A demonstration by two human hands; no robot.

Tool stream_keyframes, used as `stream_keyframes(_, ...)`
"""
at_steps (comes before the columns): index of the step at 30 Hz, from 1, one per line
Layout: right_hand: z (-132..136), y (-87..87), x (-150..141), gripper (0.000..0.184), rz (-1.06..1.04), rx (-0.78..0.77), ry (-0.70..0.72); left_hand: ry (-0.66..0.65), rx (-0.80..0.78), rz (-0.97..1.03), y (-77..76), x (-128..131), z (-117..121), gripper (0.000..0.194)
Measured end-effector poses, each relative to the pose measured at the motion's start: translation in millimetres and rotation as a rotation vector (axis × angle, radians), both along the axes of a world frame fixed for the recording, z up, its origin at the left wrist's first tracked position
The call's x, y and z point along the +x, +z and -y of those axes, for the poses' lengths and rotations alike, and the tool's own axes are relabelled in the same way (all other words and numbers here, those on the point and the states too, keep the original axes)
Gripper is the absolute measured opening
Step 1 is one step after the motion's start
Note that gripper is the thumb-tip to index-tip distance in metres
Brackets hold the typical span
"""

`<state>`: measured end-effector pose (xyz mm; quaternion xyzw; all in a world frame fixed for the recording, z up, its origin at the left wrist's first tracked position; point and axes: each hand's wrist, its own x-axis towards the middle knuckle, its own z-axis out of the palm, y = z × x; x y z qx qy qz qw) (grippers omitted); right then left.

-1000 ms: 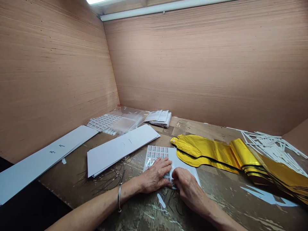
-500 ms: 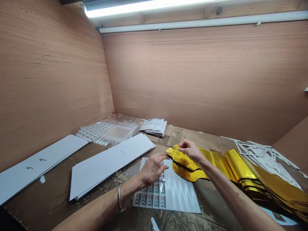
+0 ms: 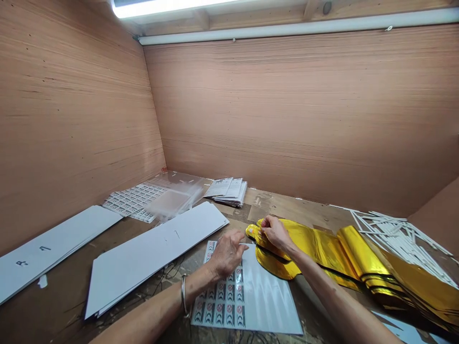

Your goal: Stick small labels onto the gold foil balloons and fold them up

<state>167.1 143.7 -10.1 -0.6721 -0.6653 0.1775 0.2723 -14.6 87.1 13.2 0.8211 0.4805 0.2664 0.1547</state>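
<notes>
partly hidden, sticker sheet [image 3: 218, 306] under left hand [image 3: 229, 253], foil balloon [image 3: 276, 265] in right hand [image 3: 276, 232]

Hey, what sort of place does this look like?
Probably a small packing workstation: a booth of pale plywood walls, a stack of flat gold foil balloons, and a pile of thin white plastic sticks on a worn wooden bench.
</notes>
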Motion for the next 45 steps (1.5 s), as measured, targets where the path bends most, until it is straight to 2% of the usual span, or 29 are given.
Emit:
stream_keyframes(3,9.3,-0.1,-7.3,0.011,0.123,0.070,0.022,0.118,-0.046,0.000,6.0,9.9,-13.3,0.014)
stream_keyframes(5,14.2,0.0,-11.2,0.013,0.187,0.119,0.045,0.188,-0.218,0.061,10.2,18.8,-25.0,0.014)
stream_keyframes(8,20.3,2.2,-12.3,0.016,0.248,0.158,0.087,0.285,-0.572,0.201,15.1,32.4,-42.1,0.019)
stream_keyframes(11,32.1,5.8,-9.7,0.020,0.280,0.185,0.177,0.396,-0.707,0.279,15.1,43.0,-54.3,0.018)
stream_keyframes(15,53.2,4.0,-11.8,0.013,0.418,0.326,0.269,0.462,-0.681,0.396,6.9,49.7,-61.8,0.013)
stream_keyframes(17,59.0,0.2,-16.6,0.009,0.476,0.358,0.248,0.428,-0.678,0.461,2.6,50.4,-62.7,0.014)
stream_keyframes(20,58.5,-3.4,-24.1,0.020,0.469,0.341,0.217,0.359,-0.682,0.562,-0.3,49.5,-62.0,0.012)
stream_keyframes(26,42.0,1.5,-18.2,0.013,0.020,0.241,0.035,0.359,-0.643,0.634,-1.9,44.1,-58.0,0.010)
stream_keyframes(30,30.7,0.3,-4.5,0.019,-0.111,0.180,-0.012,0.339,-0.630,0.673,-3.0,42.3,-51.6,0.029)
stream_keyframes(34,25.0,-0.1,4.5,0.025,-0.235,0.144,-0.015,0.365,-0.650,0.560,-0.7,46.2,-44.2,0.024)
stream_keyframes(37,28.0,8.7,10.3,0.027,-0.295,0.156,-0.041,0.422,-0.663,0.460,-1.7,50.6,-42.4,0.021)
stream_keyframes(41,36.2,32.4,29.6,0.033,-0.314,0.214,-0.118,0.443,-0.667,0.424,-3.7,54.1,-42.5,0.023)
stream_keyframes(45,49.0,54.1,83.7,0.036,-0.256,0.321,-0.276,0.473,-0.644,0.405,5.4,50.5,-38.8,0.023)
